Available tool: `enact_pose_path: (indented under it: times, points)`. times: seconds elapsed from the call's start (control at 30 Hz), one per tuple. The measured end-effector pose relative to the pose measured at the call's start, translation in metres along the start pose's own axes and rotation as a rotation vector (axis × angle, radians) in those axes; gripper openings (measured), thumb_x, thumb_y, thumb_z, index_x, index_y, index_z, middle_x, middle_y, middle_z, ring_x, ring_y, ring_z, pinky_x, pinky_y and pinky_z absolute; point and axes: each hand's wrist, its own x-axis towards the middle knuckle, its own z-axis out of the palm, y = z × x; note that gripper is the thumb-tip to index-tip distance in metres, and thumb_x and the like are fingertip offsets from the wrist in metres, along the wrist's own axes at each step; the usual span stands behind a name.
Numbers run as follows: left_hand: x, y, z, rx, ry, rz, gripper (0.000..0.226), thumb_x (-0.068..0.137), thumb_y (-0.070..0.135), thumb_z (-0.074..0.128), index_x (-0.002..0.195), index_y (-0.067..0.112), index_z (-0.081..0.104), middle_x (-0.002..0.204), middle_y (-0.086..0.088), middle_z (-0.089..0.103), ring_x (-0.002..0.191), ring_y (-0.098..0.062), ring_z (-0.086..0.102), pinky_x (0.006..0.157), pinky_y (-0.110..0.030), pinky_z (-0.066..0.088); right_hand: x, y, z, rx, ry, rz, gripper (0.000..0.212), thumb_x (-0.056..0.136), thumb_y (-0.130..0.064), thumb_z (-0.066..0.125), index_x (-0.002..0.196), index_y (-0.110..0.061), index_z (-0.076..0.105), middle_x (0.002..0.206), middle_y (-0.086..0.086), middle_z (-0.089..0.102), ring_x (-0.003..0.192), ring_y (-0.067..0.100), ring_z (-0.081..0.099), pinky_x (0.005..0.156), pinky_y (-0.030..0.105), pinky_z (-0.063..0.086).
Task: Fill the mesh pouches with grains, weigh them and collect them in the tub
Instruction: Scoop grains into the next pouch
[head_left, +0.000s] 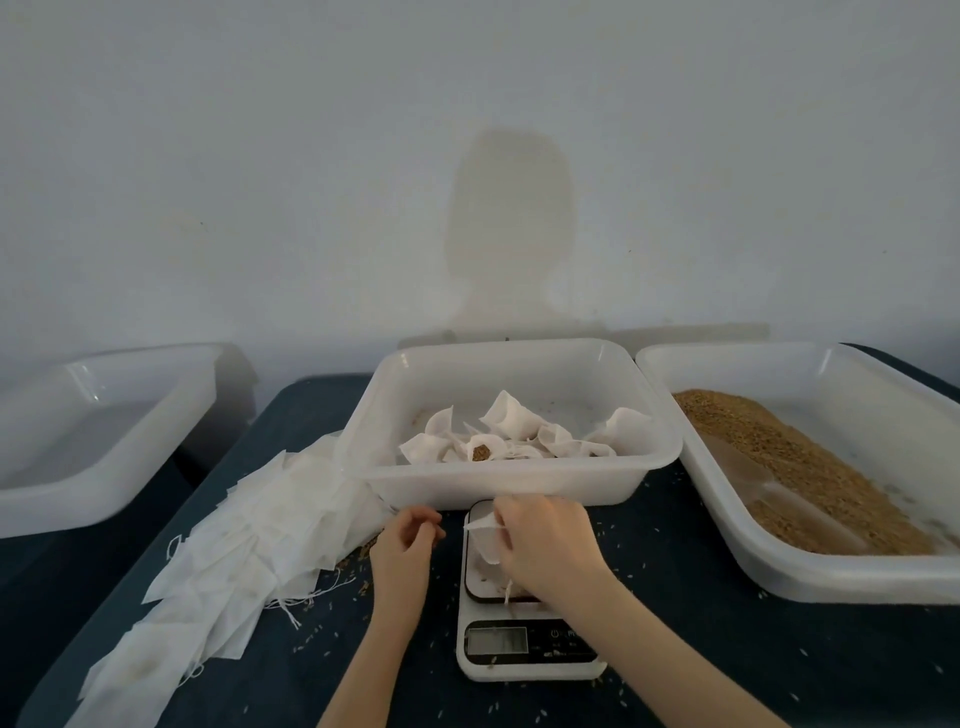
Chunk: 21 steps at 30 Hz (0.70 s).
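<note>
Right hand (545, 545): grip closed on a white mesh pouch (484, 540), fingers curled round its upper part, pouch hanging over the platform of the kitchen scale (524, 613). Whether its bottom touches the platform, you cannot tell from here; the hand hides it. A drawstring (508, 592) trails down from under your palm onto the platform.

Left hand (410, 535): just beside the pouch, fingers loosely curled. It may be pinching a string end, but that is too fine to make out.

To do this step well: cinch the mouth fully before letting go, or grains will spill. Set the pouch down in the middle of the platform, then lift both hands and the string clear so nothing adds weight. The display (496, 640) is unreadable from this angle; wait for it to settle.

Outward: the collecting tub (519, 483) sits right behind the scale, already holding several filled pouches, one gaping open. Grain tub (779, 582) to your right, empty pouches (234, 545) fanned on the bench (753, 649) to your left, loose grains scattered about.
</note>
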Motion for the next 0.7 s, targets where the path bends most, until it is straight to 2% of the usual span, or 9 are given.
enact_pose_path:
  times: [0.1, 0.2, 0.27, 0.33, 0.4, 0.47, 0.5, 0.57, 0.7]
  points:
    - [-0.012, 0.008, 0.005, 0.088, -0.033, 0.257, 0.023, 0.084, 0.021, 0.066, 0.098, 0.035, 0.057, 0.087, 0.013, 0.065, 0.081, -0.003, 0.060, 0.070, -0.022, 0.046, 0.007, 0.007, -0.011, 0.152, 0.042, 0.113, 0.018, 0.091, -0.032, 0.048, 0.087, -0.021, 0.062, 0.080, -0.006, 0.063, 0.071, 0.011, 0.057, 0.060, 0.022, 0.043]
    - [-0.023, 0.027, 0.022, 0.246, -0.178, 0.393, 0.080, 0.064, 0.059, 0.071, 0.130, 0.042, 0.031, 0.126, 0.040, 0.034, 0.115, 0.016, 0.038, 0.084, -0.011, 0.039, 0.017, 0.017, -0.033, 0.240, 0.079, 0.172, 0.015, 0.091, -0.033, 0.053, 0.084, -0.024, 0.063, 0.079, -0.009, 0.064, 0.074, 0.008, 0.059, 0.062, 0.019, 0.045]
    - [-0.025, 0.043, 0.038, 0.368, -0.202, 0.478, 0.103, 0.056, 0.063, 0.072, 0.137, 0.044, 0.012, 0.131, 0.044, 0.015, 0.124, 0.018, 0.021, 0.102, -0.018, 0.031, 0.021, 0.023, -0.051, 0.325, 0.071, 0.193, 0.015, 0.088, -0.036, 0.058, 0.079, -0.025, 0.064, 0.075, -0.011, 0.065, 0.073, 0.006, 0.060, 0.065, 0.020, 0.048]
    - [-0.026, 0.059, 0.051, 0.379, -0.177, 0.492, 0.107, 0.057, 0.054, 0.074, 0.137, 0.048, 0.003, 0.137, 0.030, 0.020, 0.127, 0.007, 0.025, 0.106, -0.024, 0.030, 0.021, 0.027, -0.067, 0.417, 0.040, 0.209, 0.018, 0.086, -0.037, 0.061, 0.074, -0.025, 0.067, 0.069, -0.011, 0.066, 0.069, 0.005, 0.061, 0.066, 0.025, 0.051]
    - [-0.023, 0.072, 0.061, 0.294, -0.140, 0.419, 0.110, 0.063, 0.041, 0.080, 0.138, 0.050, -0.001, 0.119, 0.023, 0.045, 0.105, 0.007, 0.049, 0.089, -0.016, 0.045, 0.018, 0.031, -0.082, 0.464, 0.024, 0.200, 0.021, 0.085, -0.036, 0.061, 0.069, -0.024, 0.067, 0.061, -0.011, 0.065, 0.060, 0.003, 0.059, 0.066, 0.030, 0.053]
    - [-0.020, 0.079, 0.070, 0.222, -0.170, 0.357, 0.106, 0.071, 0.031, 0.080, 0.143, 0.041, 0.003, 0.095, 0.031, 0.048, 0.082, 0.009, 0.056, 0.068, -0.013, 0.049, 0.013, 0.036, -0.095, 0.542, 0.027, 0.187, 0.021, 0.087, -0.032, 0.062, 0.069, -0.021, 0.067, 0.058, -0.010, 0.065, 0.053, 0.004, 0.057, 0.066, 0.032, 0.054]
    - [-0.021, 0.084, 0.074, 0.190, -0.209, 0.334, 0.095, 0.074, 0.028, 0.077, 0.143, 0.037, 0.013, 0.091, 0.030, 0.049, 0.081, 0.007, 0.058, 0.067, -0.016, 0.051, 0.010, 0.041, -0.100, 0.585, 0.034, 0.180, 0.022, 0.087, -0.029, 0.063, 0.069, -0.018, 0.068, 0.055, -0.010, 0.064, 0.051, 0.004, 0.056, 0.064, 0.031, 0.053]
    - [-0.021, 0.094, 0.081, 0.147, -0.275, 0.315, 0.061, 0.076, 0.026, 0.071, 0.121, 0.048, 0.036, 0.084, 0.023, 0.056, 0.081, 0.002, 0.060, 0.063, -0.016, 0.050, 0.005, 0.052, -0.110, 0.638, 0.042, 0.170, 0.024, 0.089, -0.026, 0.063, 0.067, -0.017, 0.067, 0.053, -0.010, 0.062, 0.047, 0.004, 0.054, 0.060, 0.025, 0.050]
    - [-0.023, 0.105, 0.093, 0.148, -0.332, 0.364, 0.037, 0.076, 0.021, 0.067, 0.102, 0.039, 0.047, 0.079, 0.015, 0.057, 0.080, 0.017, 0.053, 0.059, -0.001, 0.040, -0.007, 0.095, -0.130, 0.695, 0.128, 0.227, 0.033, 0.092, -0.035, 0.058, 0.065, -0.017, 0.066, 0.056, -0.004, 0.065, 0.046, 0.006, 0.055, 0.055, 0.018, 0.047]
